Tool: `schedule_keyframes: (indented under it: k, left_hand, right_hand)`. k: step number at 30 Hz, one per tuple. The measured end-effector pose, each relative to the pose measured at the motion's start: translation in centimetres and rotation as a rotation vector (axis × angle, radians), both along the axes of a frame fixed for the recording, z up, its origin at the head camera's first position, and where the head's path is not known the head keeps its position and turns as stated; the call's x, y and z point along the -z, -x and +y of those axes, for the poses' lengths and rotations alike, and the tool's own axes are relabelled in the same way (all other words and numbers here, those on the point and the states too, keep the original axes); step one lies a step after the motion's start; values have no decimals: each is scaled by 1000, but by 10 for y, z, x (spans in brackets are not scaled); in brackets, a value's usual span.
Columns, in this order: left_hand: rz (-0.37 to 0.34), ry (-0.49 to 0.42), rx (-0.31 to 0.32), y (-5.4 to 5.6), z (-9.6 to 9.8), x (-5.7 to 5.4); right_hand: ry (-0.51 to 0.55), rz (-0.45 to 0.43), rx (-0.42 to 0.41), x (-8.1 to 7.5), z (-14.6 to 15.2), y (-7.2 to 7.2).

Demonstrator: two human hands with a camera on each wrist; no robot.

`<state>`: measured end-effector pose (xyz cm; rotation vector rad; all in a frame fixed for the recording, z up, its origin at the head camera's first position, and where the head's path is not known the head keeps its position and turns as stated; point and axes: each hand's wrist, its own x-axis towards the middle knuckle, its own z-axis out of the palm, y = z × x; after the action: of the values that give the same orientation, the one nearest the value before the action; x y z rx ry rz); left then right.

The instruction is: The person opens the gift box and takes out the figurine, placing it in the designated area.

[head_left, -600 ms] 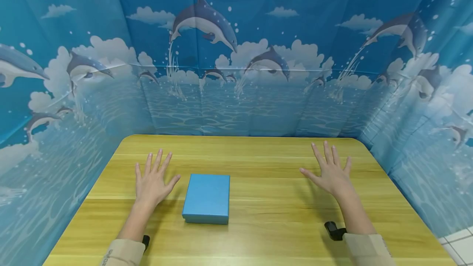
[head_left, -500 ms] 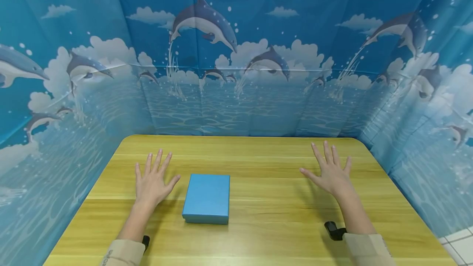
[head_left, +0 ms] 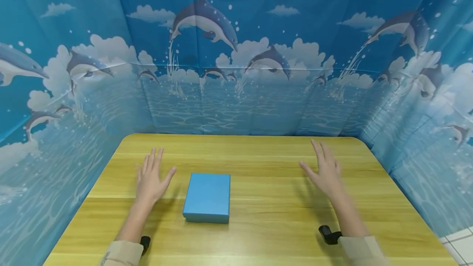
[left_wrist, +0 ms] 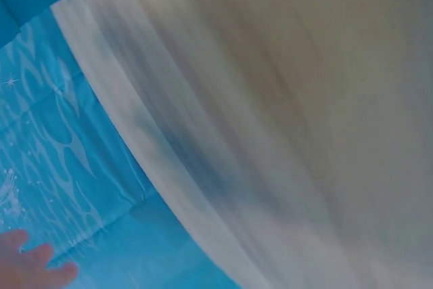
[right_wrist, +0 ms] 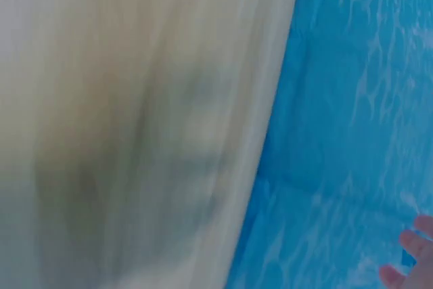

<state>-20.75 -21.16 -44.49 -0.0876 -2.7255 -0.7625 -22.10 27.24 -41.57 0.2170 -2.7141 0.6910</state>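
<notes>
A square blue lidded box [head_left: 207,195] lies on the wooden table [head_left: 266,204], left of the middle in the head view. To its left hovers my left hand [head_left: 150,182], fingers extended and thumb pointing toward the box, holding nothing. My right hand [head_left: 327,174] is well to the right of the box, over the table's far right part, with fingers spread and nothing in its grasp. Shadows of both hands fall on the wood. Only the fingertips [left_wrist: 37,262] of the left hand show in the left wrist view. Likewise, fingers [right_wrist: 413,241] appear at the corner of the right wrist view.
A blue curtain [head_left: 229,106] printed with dolphins and waves surrounds the table's back and sides. Dark wrist-worn devices are strapped near both sleeves, one by the right sleeve [head_left: 360,249]. White floor tiles [head_left: 458,241] show at the lower right.
Both hands have turned so their thumb sides face up more and their fingers look closer together. The right hand has shifted slightly left. The box has stayed in place.
</notes>
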Motion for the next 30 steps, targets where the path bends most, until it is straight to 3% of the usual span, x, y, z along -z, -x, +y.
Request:
schedule_keyframes:
  k: [3, 7, 13, 18, 22, 30]
  left_hand:
    - [-17, -293, 35, 0, 0, -1]
    - [-103, -635, 69, -3, -2, 0]
    - [-272, -959, 125, -9, -1, 3]
    - [-407, -1094, 168, -13, -1, 7]
    - [-505, -1137, 203, -14, -1, 12]
    - [-654, -1121, 272, -14, -2, 19]
  right_hand:
    - [268, 65, -54, 7, -14, 1]
    - [584, 26, -92, 16, -35, -2]
    - [902, -92, -59, 26, -68, -8]
    - [1073, -154, -58, 36, -94, -10]
    - [1130, -220, -82, 43, -113, -13]
    - [1223, -374, -136, 49, -148, -19]
